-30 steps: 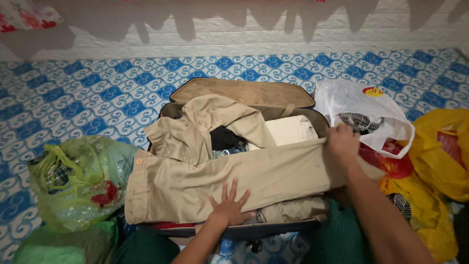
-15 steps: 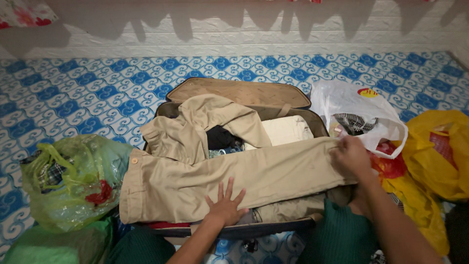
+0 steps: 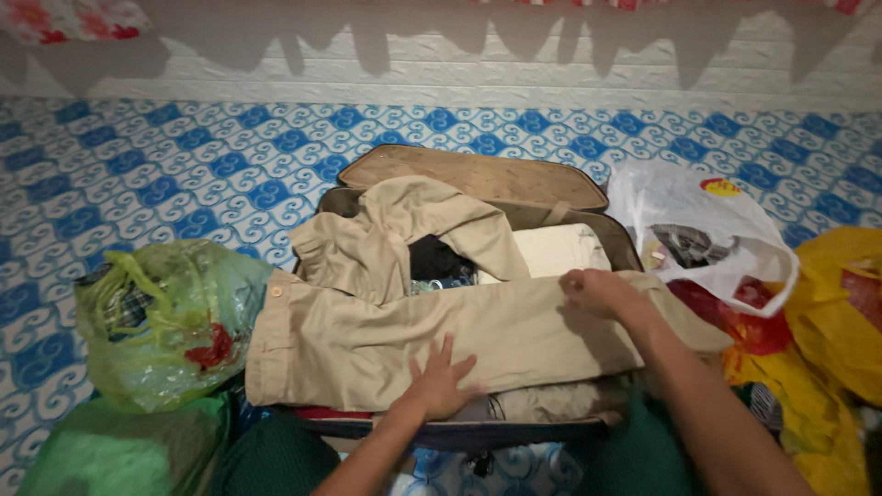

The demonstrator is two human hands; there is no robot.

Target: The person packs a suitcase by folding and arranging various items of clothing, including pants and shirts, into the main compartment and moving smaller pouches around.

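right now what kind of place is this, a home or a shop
Most likely a room in a home, on the floor. A blue patterned mat runs up to a white brick wall; an open suitcase of clothes, with tan trousers on top, sits among plastic bags.

The floor [image 3: 184, 174] is covered in a blue and white scroll pattern and runs back to a white brick-textured wall [image 3: 514, 78]. An open suitcase [image 3: 478, 174] with a tan lining lies directly on it near the middle, its lid tipped back toward the wall. To the left of the suitcase a translucent green plastic bag [image 3: 165, 321] full of cloth sits on the floor, touching the suitcase's side, with a darker green bag [image 3: 119, 450] just in front of it. To the right a white plastic bag [image 3: 707, 230] stands beside the suitcase, a red bag [image 3: 749, 321] just below it, and a yellow bag [image 3: 836, 312] farther right.
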